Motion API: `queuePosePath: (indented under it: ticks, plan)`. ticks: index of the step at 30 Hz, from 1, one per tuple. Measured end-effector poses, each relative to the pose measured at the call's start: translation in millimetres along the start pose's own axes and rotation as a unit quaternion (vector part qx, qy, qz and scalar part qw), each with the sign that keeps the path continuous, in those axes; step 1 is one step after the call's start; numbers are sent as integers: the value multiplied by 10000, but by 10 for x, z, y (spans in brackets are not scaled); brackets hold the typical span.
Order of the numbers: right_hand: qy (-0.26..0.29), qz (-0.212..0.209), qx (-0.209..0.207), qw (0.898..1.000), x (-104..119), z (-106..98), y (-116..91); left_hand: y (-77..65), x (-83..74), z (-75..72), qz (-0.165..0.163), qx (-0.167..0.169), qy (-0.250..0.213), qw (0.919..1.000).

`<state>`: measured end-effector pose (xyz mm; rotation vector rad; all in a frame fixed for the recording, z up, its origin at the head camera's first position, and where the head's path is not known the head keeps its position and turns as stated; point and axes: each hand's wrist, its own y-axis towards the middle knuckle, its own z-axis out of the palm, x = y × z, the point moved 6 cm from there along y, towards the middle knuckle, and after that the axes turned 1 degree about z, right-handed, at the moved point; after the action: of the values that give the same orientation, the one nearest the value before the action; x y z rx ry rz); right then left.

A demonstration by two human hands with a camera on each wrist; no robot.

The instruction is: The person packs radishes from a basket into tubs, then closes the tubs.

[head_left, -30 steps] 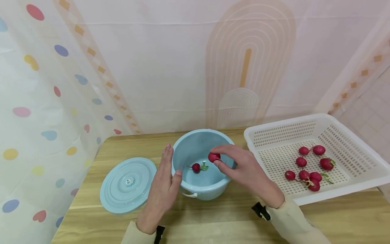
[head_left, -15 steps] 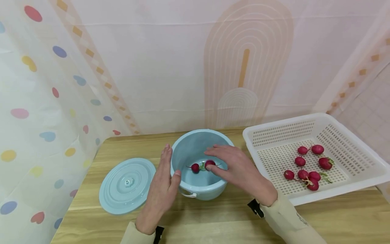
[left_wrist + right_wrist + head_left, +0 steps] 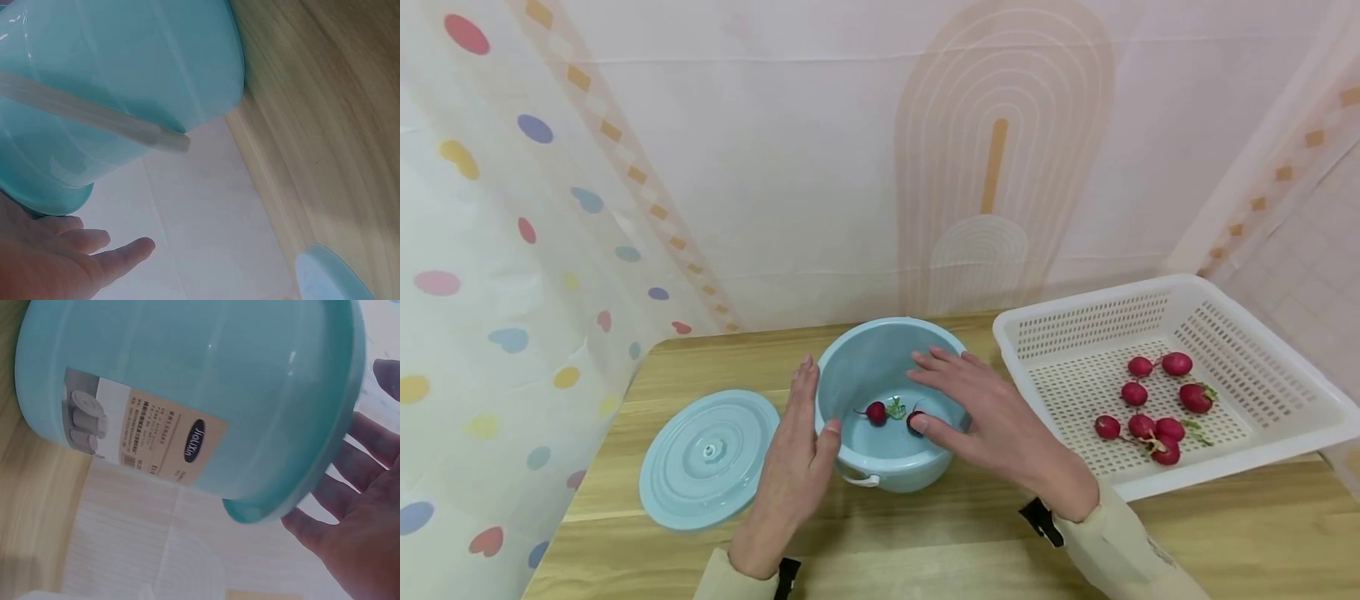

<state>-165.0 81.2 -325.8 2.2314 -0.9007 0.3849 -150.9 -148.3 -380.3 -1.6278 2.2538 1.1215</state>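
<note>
A light blue bucket (image 3: pixel 917 479) stands upright on the table, with a radish (image 3: pixel 876 412) and its small green leaves on the bottom. A second radish (image 3: pixel 914 422) lies to the right of it, partly covered by my right thumb. My right hand (image 3: pixel 992 412) reaches over the right rim with its fingers spread and nothing held. In the right wrist view its fingertips (image 3: pixel 359 459) are right at the rim. My left hand (image 3: pixel 797 467) is held against the bucket's left side, fingers straight and pointing up; the left wrist view shows it beside the rim.
Right of the bucket sits a white perforated basket (image 3: pixel 1026 375) with several radishes (image 3: pixel 1167 450) in it. A round blue lid (image 3: pixel 700 492) lies flat on the wooden table (image 3: pixel 947 567) at the left. A printed curtain (image 3: pixel 790 167) hangs behind the table.
My right hand has let go of the radish it pinched, which now lies on the bucket's bottom. The fingers have spread and lifted a little. My left hand has stayed beside the bucket.
</note>
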Motion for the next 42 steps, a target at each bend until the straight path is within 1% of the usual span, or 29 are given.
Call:
queuePosePath:
  ticks: [4, 7, 13, 17, 25, 32, 38, 42]
  plan:
    - [-17, -147, -283, 9995, 44, -98, -80, -7, 13, 2, -26, 21, 1, 10000]
    - [-14, -168, -508, 9986, 61, -184, -159, -13, 20, 0, -45, 26, -17, 10000]
    - [52, -142, -805, 9966, 36, -361, -331, -15, 30, 1, -91, 48, -12, 9999]
    - [9, -53, -955, 9954, -14, -482, -441, -15, 33, 2, -126, 61, -28, 9999]
    - [-179, 164, -1167, 9929, -177, -735, -642, -17, 34, 0, -64, -13, -35, 10000]
    - [-410, 562, -1287, 9892, -334, -908, -773, -21, 37, -4, -79, -5, -23, 10000]
    - [-479, 539, -1310, 9888, -440, -988, -838, -11, 26, 5, -81, 2, -50, 10000]
    - [-567, 603, -1306, 9880, -517, -1038, -884, -1, 23, 16, -90, 18, -55, 9999]
